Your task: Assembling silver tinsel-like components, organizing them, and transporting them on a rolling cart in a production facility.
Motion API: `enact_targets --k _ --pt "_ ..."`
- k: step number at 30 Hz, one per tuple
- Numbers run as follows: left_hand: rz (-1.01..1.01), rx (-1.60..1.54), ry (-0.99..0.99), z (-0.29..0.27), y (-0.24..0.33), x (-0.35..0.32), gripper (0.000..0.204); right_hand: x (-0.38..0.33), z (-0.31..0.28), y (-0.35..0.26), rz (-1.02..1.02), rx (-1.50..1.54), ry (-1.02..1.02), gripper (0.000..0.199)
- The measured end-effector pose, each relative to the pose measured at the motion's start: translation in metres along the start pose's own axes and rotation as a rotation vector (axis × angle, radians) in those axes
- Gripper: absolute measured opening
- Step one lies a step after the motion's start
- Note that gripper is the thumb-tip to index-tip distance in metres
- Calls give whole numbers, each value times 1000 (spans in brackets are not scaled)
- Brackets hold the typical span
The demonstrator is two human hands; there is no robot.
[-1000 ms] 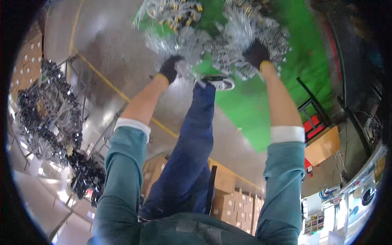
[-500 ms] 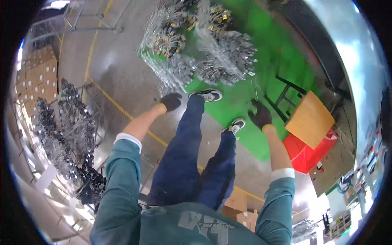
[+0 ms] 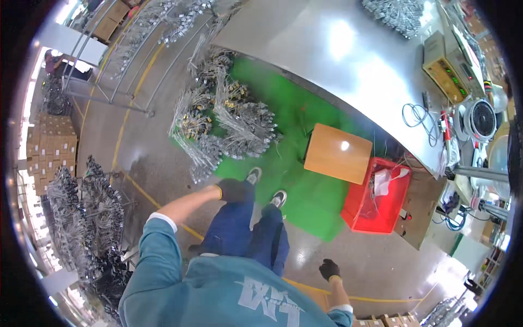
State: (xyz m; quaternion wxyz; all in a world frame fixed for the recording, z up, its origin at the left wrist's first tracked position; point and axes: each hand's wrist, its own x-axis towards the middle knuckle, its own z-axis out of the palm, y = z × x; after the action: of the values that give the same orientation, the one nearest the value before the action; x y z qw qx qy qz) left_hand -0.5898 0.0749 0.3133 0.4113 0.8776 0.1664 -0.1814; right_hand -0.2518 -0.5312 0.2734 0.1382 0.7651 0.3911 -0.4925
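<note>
Dark gloves with yellow cuffs cover both my hands. My left hand (image 3: 234, 191) hangs in front of my left leg, fingers stretched out, holding nothing that I can see. Lower right, over the grey floor beside my body, my right hand (image 3: 329, 269) is loosely bent with no object visible in it. Ahead of my feet, bundles of grey cables (image 3: 245, 122) with connectors, some yellow, lie in a heap on the green floor (image 3: 305, 210). Neither hand touches them.
A shiny worktable (image 3: 305, 32) spans the upper right, carrying an instrument (image 3: 444, 68) and a small fan (image 3: 480, 121). Below it stand a wooden-topped stool (image 3: 338, 154) and a red bin (image 3: 359, 210). Hanging cable bundles (image 3: 101, 212) and stacked cartons (image 3: 52, 141) are at left.
The view has shifted, bringing the worktable and its equipment into sight. My right hand has come back from near the stool to my side; my left hand is now over my leg.
</note>
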Motion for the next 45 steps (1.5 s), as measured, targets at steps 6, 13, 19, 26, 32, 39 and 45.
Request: enact_targets --k 6,13,19,26,32,39,45 --pt "20 462 210 -130 62 34 29 -2 -2 -49 -239 189 89 47" --pt "145 493 591 -299 112 55 43 22 -226 -154 -434 541 541 29" --pt "173 591 670 -401 67 134 46 78 -476 -217 -425 408 851 34" --pt "299 368 623 -459 68 370 66 202 -724 -128 -647 386 931 51" --pt "203 354 735 -518 11 412 64 280 -840 -287 176 -199 1260 60" --pt "238 286 794 -593 23 463 54 315 -967 -290 -300 -182 1281 51" --pt "232 339 750 -621 20 477 56 357 -1051 -292 -611 -311 1245 42"
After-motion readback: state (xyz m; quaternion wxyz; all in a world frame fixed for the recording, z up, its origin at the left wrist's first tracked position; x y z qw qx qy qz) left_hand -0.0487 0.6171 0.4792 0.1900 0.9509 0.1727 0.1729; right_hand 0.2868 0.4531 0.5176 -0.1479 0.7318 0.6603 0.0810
